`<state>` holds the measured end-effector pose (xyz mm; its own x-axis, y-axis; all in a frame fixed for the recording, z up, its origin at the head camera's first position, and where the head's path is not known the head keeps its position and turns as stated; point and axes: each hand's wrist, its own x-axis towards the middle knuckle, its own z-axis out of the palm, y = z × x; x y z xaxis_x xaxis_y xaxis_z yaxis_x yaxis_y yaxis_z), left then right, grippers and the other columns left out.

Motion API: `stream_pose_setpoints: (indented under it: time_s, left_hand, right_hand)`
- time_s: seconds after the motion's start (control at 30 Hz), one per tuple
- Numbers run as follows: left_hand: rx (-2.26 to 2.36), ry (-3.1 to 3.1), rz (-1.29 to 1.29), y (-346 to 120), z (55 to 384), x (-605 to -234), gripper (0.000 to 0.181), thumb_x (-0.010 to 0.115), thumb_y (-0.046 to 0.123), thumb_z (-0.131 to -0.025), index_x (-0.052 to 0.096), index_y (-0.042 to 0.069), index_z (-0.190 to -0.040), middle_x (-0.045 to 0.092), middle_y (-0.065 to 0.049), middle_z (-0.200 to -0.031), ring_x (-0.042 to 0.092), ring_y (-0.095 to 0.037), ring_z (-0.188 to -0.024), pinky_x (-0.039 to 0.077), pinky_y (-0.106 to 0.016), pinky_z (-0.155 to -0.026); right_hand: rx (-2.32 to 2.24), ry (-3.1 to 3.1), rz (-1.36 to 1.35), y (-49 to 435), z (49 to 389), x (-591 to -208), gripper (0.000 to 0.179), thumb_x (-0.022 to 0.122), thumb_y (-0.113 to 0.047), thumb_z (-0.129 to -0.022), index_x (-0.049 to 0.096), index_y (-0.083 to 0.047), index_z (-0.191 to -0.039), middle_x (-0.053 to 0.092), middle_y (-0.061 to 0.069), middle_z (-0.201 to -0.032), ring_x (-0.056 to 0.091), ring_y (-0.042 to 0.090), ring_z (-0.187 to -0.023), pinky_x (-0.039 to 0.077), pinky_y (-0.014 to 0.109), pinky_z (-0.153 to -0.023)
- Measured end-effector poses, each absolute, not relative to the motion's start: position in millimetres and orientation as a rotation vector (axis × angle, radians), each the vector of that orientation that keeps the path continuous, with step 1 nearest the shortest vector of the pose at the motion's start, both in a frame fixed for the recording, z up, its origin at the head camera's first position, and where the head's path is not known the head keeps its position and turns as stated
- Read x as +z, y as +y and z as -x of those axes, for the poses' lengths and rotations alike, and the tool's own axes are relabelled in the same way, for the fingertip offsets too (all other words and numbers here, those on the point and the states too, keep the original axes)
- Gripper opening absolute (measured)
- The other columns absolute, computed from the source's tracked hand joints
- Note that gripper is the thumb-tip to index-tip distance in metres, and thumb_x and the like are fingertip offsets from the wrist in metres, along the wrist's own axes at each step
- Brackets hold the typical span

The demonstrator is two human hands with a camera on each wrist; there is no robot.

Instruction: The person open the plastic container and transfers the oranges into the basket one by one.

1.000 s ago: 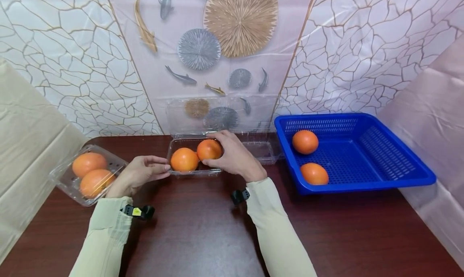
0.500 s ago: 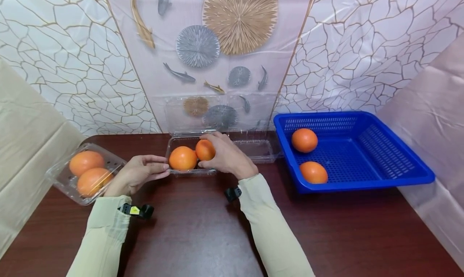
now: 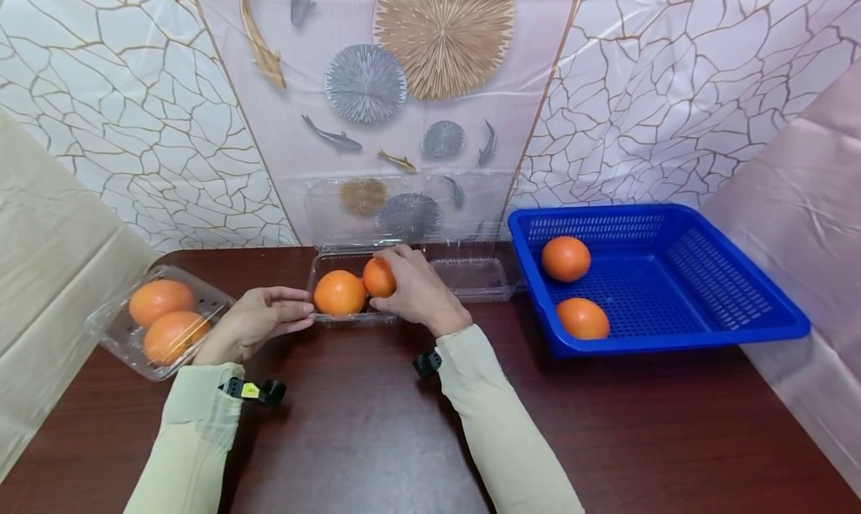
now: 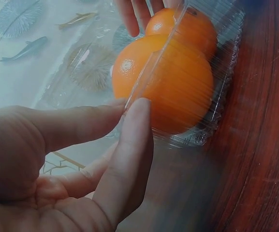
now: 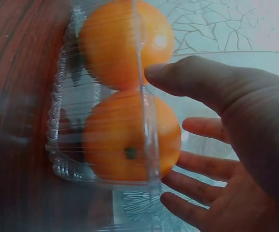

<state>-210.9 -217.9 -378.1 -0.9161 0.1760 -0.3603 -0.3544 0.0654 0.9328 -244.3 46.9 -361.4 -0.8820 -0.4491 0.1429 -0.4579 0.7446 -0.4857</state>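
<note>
My left hand pinches the left front corner of a clear plastic clamshell container between thumb and finger. Inside its base sit two oranges, a left orange and a right orange, side by side. My right hand arches over the right orange, covering part of it in the head view. Seen from the right wrist, its fingers stretch out loosely along that orange, and the thumb lies at the container's front rim. The container's clear lid stands raised behind.
A blue plastic basket at the right holds two oranges. To the left, another clear container holds two oranges. A further clear container stands between the right hand and the basket. A patterned sheet rises behind the table.
My right hand has moved slightly left, and the right orange has shifted left with it, closer against the left orange. The left hand has stayed at the container's corner.
</note>
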Motion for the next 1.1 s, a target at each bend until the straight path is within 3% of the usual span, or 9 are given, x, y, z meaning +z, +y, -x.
stream_pose_setpoints:
  time_s: [0.17, 0.4, 0.93, 1.1]
  left_hand:
    - [1.901, 1.972, 0.180, -219, 211, -379, 0.057, 0.066, 0.002, -0.098, 0.040, -0.013, -0.146, 0.069, -0.002, -0.100, 0.073, -0.008, -0.088, 0.062, -0.035, -0.095]
    - [1.942, 1.940, 0.172, -219, 211, -379, 0.057, 0.064, 0.000, -0.098, 0.038, -0.014, -0.147, 0.068, -0.003, -0.101, 0.074, -0.009, -0.088, 0.063, -0.034, -0.094]
    - [1.950, 1.936, 0.189, -218, 211, -379, 0.057, 0.065, 0.000, -0.097, 0.039, -0.014, -0.146, 0.067, -0.004, -0.103, 0.073, -0.010, -0.088, 0.062, -0.035, -0.095]
    - [1.940, 1.948, 0.191, -217, 211, -380, 0.057, 0.066, 0.000, -0.097, 0.040, -0.013, -0.146, 0.067, -0.005, -0.104, 0.073, -0.011, -0.088, 0.062, -0.036, -0.095]
  right_hand:
    - [0.789, -2.894, -0.732, 44, 246, -367, 0.073, 0.087, -0.029, -0.082, 0.054, -0.011, -0.145, 0.052, 0.012, -0.144, 0.050, 0.032, -0.127, 0.050, 0.045, -0.107]
    - [0.757, -2.901, -0.661, 40, 248, -374, 0.074, 0.088, -0.030, -0.080, 0.055, -0.013, -0.145, 0.051, 0.011, -0.142, 0.044, 0.031, -0.123, 0.043, 0.043, -0.096]
    - [0.844, -2.845, -0.541, 30, 250, -388, 0.069, 0.090, -0.023, -0.079, 0.057, -0.015, -0.139, 0.051, 0.011, -0.139, 0.052, 0.034, -0.124, 0.037, 0.050, -0.105]
    - [0.827, -2.855, -0.493, 28, 251, -389, 0.069, 0.090, -0.022, -0.079, 0.056, -0.016, -0.140, 0.053, 0.011, -0.140, 0.049, 0.033, -0.124, 0.037, 0.048, -0.101]
